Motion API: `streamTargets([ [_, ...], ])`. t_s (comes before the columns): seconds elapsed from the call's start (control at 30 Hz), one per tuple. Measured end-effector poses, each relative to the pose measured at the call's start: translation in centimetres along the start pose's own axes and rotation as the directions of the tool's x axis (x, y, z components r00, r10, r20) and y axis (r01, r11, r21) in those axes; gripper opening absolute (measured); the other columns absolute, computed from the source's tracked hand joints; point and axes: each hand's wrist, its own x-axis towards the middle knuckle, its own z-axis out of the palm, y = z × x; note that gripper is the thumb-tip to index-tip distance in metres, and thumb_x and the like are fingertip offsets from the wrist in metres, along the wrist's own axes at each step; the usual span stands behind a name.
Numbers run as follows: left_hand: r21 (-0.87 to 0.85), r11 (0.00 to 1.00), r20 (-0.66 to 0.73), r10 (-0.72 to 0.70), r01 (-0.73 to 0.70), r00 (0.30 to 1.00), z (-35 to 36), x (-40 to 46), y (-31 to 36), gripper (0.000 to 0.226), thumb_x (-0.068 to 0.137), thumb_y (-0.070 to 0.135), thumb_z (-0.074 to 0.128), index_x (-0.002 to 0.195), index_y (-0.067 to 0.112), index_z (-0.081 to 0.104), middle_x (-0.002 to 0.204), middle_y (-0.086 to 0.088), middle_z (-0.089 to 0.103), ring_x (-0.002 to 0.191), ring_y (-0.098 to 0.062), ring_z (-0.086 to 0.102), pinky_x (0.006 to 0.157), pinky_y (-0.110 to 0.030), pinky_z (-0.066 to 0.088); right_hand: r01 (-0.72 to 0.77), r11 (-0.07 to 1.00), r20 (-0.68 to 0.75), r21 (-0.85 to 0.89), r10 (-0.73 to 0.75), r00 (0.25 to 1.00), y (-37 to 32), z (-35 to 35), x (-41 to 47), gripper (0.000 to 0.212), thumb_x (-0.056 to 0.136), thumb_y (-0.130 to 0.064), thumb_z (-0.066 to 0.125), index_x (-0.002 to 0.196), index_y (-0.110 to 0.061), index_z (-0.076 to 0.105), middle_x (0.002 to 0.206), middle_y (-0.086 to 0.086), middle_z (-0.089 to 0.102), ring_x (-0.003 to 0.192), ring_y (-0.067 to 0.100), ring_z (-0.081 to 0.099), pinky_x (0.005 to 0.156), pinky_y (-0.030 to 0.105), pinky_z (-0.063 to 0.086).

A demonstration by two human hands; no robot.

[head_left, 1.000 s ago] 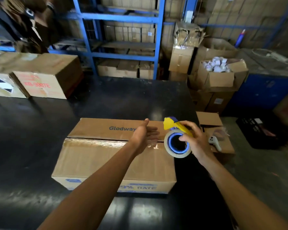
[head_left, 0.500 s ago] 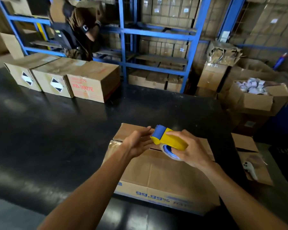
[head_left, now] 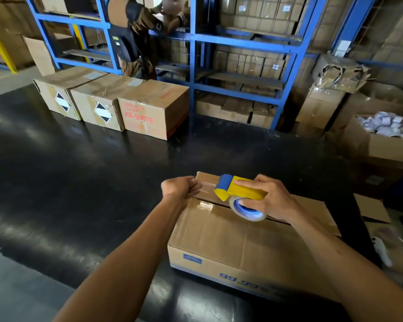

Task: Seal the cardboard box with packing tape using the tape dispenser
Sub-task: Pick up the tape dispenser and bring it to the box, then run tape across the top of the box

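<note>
A brown cardboard box point(head_left: 240, 242) with blue print lies on the black table point(head_left: 91, 182), its top flaps closed along a dark centre seam. My right hand point(head_left: 272, 198) grips a yellow and blue tape dispenser point(head_left: 236, 191) with a clear tape roll, held just above the seam near the box's left end. A short strip of clear tape point(head_left: 206, 184) stretches from the dispenser to my left hand point(head_left: 179, 189), which pinches the tape's free end at the box's left edge.
Three sealed cartons point(head_left: 116, 103) stand in a row at the table's far side. Blue shelving point(head_left: 196, 43) with boxes rises behind them, and a person point(head_left: 135, 33) reaches into it. An open carton of white rolls point(head_left: 382, 133) sits at right. A white object point(head_left: 382, 252) lies beside the table.
The view swung left. My right hand turned the dispenser flat and lowered it to the seam. My left hand closed on the tape end and drew out a short strip.
</note>
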Motion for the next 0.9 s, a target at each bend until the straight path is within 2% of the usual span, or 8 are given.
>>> streamTargets([
  [0.07,0.009,0.999,-0.025,0.054,-0.054,0.998,-1.6,1.3,-0.3,0.011,0.088,-0.007,0.066,0.092,-0.002,0.074,0.084,-0.020,0.076,0.074,-0.024,0.077,0.073,-0.036,0.064,0.000,0.998,0.040,-0.057,0.002,0.999,1.0,-0.5,0.2,0.059,0.066,-0.064,0.074,0.123,-0.054,0.061,0.089,-0.006,0.051,0.078,0.015,0.059,0.068,0.040,0.051],
  [0.13,0.128,0.982,-0.050,0.146,-0.139,0.988,-2.2,1.8,-1.6,0.016,0.084,0.000,0.073,0.099,0.006,0.077,0.087,-0.012,0.078,0.079,-0.022,0.077,0.081,-0.037,0.062,0.014,0.983,0.105,-0.184,0.005,0.994,1.4,-0.3,0.8,0.059,0.064,-0.069,0.067,0.122,-0.059,0.059,0.089,-0.006,0.051,0.076,0.016,0.058,0.066,0.037,0.048],
  [0.2,0.280,0.933,-0.084,0.259,-0.227,0.962,-2.2,1.5,-3.2,0.032,0.083,0.010,0.076,0.115,0.014,0.074,0.097,-0.002,0.078,0.080,-0.012,0.074,0.081,-0.028,0.060,0.056,0.944,0.169,-0.324,-0.001,0.986,0.8,0.5,1.5,0.055,0.068,-0.067,0.069,0.122,-0.061,0.059,0.090,-0.006,0.051,0.077,0.016,0.058,0.063,0.029,0.040],
  [0.3,0.309,0.905,-0.112,0.341,-0.293,0.933,-2.5,0.8,-4.5,0.043,0.090,0.011,0.069,0.132,0.019,0.064,0.099,0.007,0.075,0.077,0.002,0.066,0.078,-0.018,0.056,0.125,0.899,0.227,-0.420,-0.030,0.973,0.3,1.7,2.3,0.051,0.073,-0.061,0.072,0.123,-0.058,0.060,0.087,-0.008,0.049,0.076,0.016,0.058,0.060,0.026,0.036],
  [0.37,0.300,0.910,-0.118,0.334,-0.287,0.935,-2.8,1.0,-4.9,0.048,0.091,0.009,0.066,0.137,0.021,0.060,0.095,0.009,0.076,0.083,0.000,0.068,0.093,-0.029,0.056,0.151,0.890,0.258,-0.431,-0.038,0.965,0.4,2.1,2.7,0.051,0.074,-0.058,0.072,0.124,-0.058,0.060,0.086,-0.007,0.049,0.074,0.016,0.056,0.056,0.023,0.032],
  [0.47,0.280,0.929,-0.171,0.297,-0.243,0.939,-2.7,1.3,-5.6,0.051,0.088,0.013,0.070,0.138,0.021,0.059,0.096,0.008,0.077,0.089,-0.003,0.069,0.100,-0.032,0.053,0.194,0.873,0.320,-0.448,-0.046,0.946,0.5,2.6,3.0,0.053,0.078,-0.056,0.072,0.129,-0.053,0.058,0.090,-0.005,0.052,0.074,0.015,0.052,0.054,0.019,0.030],
  [0.67,0.232,0.953,-0.261,0.256,-0.197,0.931,-2.7,1.8,-7.0,0.049,0.086,0.014,0.073,0.134,0.013,0.063,0.116,-0.003,0.074,0.106,-0.015,0.067,0.104,-0.036,0.049,0.200,0.871,0.375,-0.449,-0.019,0.927,1.0,3.1,3.3,0.055,0.076,-0.064,0.061,0.130,-0.054,0.056,0.091,-0.004,0.051,0.075,0.017,0.054,0.058,0.029,0.046],
  [0.9,0.322,0.934,-0.278,0.251,-0.157,0.927,-2.7,2.4,-7.6,0.041,0.088,0.016,0.071,0.128,0.008,0.067,0.122,-0.011,0.071,0.118,-0.025,0.063,0.102,-0.032,0.046,0.201,0.865,0.370,-0.459,-0.020,0.929,0.3,3.0,3.0,0.055,0.077,-0.065,0.062,0.130,-0.050,0.059,0.088,-0.008,0.045,0.072,0.014,0.051,0.054,0.023,0.037],
])
